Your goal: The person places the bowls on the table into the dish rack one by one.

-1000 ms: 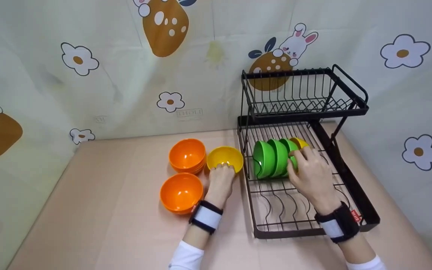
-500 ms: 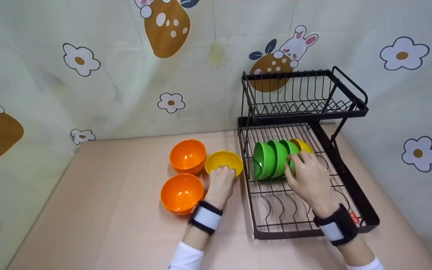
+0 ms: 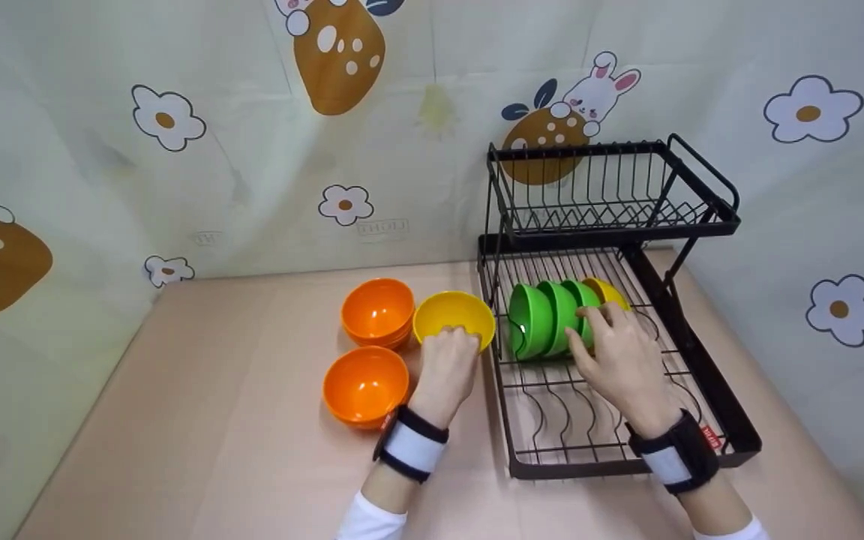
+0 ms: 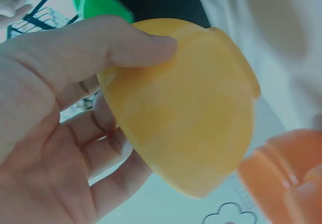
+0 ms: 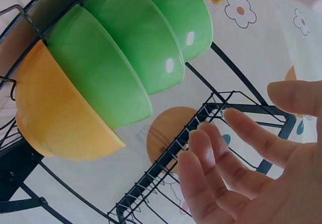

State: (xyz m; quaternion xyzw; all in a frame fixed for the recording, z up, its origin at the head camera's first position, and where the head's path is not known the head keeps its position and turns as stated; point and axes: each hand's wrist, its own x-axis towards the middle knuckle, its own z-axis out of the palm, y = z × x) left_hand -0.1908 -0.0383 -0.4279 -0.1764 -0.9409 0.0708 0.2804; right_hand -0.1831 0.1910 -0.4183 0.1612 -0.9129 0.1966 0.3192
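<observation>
My left hand (image 3: 447,369) grips a yellow bowl (image 3: 456,309) by its near rim, beside the rack's left edge. In the left wrist view the thumb lies along the outside of the yellow bowl (image 4: 186,108), with the other fingers behind its rim. Over the rack, my right hand (image 3: 622,366) holds nothing; its fingers are loosely bent near the standing bowls. Several bowls stand on edge there: green bowls (image 3: 529,321) and, at their right, another yellow bowl (image 3: 606,292). The right wrist view shows a gap between the fingers (image 5: 201,148) and the rack's yellow bowl (image 5: 63,113).
Left of the held bowl are stacked orange bowls (image 3: 377,309) and, nearer, another orange bowl (image 3: 366,386). The black two-tier dish rack (image 3: 511,450) stands on the right of the table (image 3: 214,420). Its upper tier (image 3: 612,232) overhangs the back. A patterned curtain (image 3: 252,150) hangs behind.
The held yellow bowl dipped slightly toward me, then rose and shifted a little right with my left hand. My right hand drew back slightly, uncovering more of the rack's yellow bowl.
</observation>
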